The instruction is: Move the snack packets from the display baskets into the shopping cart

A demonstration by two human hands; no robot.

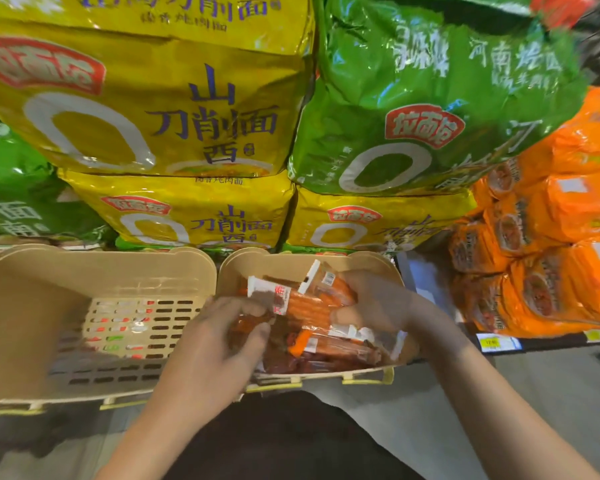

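Note:
Two beige display baskets stand side by side on a low shelf. The right basket [371, 261] holds several orange and red snack packets [336, 344]. My left hand [219, 341] reaches over its left edge, fingers curled round the dark red packets at the left side. My right hand [378, 299] grips a bundle of orange snack packets [305, 299] with white ends, lifted slightly above the pile. The left basket [94, 268] shows only its slotted bottom. The shopping cart is out of view.
Big yellow noodle bags [160, 109] and green noodle bags [423, 98] are stacked right behind the baskets. Orange multipacks [551, 237] fill the shelf at right, above price tags [496, 342]. Grey floor and my dark trousers [291, 438] lie below.

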